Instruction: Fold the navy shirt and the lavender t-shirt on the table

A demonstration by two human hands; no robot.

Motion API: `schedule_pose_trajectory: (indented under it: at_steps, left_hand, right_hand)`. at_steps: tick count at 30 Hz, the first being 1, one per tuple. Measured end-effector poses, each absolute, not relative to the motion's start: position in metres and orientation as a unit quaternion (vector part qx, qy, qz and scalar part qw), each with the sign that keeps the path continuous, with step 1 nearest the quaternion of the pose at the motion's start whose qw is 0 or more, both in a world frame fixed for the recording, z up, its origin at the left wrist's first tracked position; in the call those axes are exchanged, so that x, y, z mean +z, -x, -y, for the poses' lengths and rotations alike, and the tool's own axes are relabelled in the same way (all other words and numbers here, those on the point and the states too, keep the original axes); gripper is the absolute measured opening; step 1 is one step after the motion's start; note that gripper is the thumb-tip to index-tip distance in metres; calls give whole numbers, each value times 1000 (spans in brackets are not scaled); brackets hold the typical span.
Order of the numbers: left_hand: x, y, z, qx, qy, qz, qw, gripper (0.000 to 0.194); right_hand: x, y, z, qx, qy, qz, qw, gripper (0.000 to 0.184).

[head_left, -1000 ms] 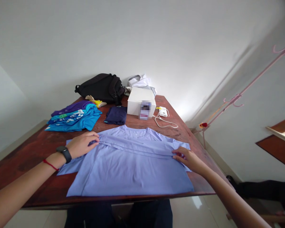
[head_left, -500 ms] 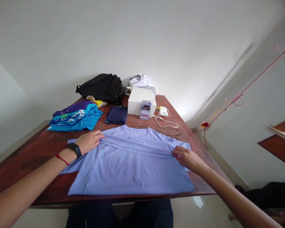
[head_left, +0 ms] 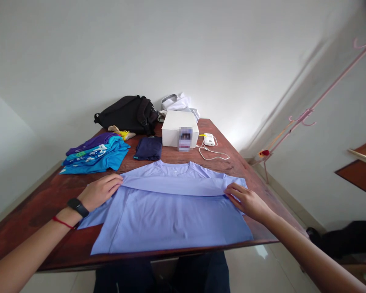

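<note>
A light lavender T-shirt (head_left: 171, 215) lies spread on the dark wooden table (head_left: 42, 203), neckline away from me, with a fold across its chest. My left hand (head_left: 100, 190), with a black watch and a red string at the wrist, pinches the left end of that fold. The right end of the fold is pinched by my right hand (head_left: 247, 201). Both hands rest on the cloth with fingers closed on the fabric.
A stack of blue and purple shirts (head_left: 96, 152) lies at the back left. A folded navy garment (head_left: 148, 148), a white box (head_left: 179, 129), a white charger with cable (head_left: 210, 142) and a black backpack (head_left: 126, 114) sit behind. A pink hanger rod (head_left: 317, 101) leans at right.
The shirt's upper part has been drawn toward me, so the fold edge now lies flatter and wider across the chest. My left hand slid back to the left; my right hand barely shifted.
</note>
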State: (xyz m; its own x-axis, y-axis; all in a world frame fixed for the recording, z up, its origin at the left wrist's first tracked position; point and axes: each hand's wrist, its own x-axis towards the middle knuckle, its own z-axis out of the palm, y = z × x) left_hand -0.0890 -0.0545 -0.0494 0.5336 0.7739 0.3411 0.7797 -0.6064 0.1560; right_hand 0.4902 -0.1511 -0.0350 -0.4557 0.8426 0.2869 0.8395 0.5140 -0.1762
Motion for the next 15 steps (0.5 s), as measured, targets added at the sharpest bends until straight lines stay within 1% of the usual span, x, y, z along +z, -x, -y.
schedule_pose_trajectory:
  at_steps: [5,10,15]
  left_hand:
    - [-54,99,56,-164,880,446,4,37]
    - [-46,107,51,-133,892,430,-34,38]
    - [-41,101,50,-156,869,467,-38,45]
  right_hand:
    - [-43,-495,154,54,482,859,163,26]
    - [-44,-506,158,85,491,850,173,27]
    - [-47,-508,154,97,502,840,183,24]
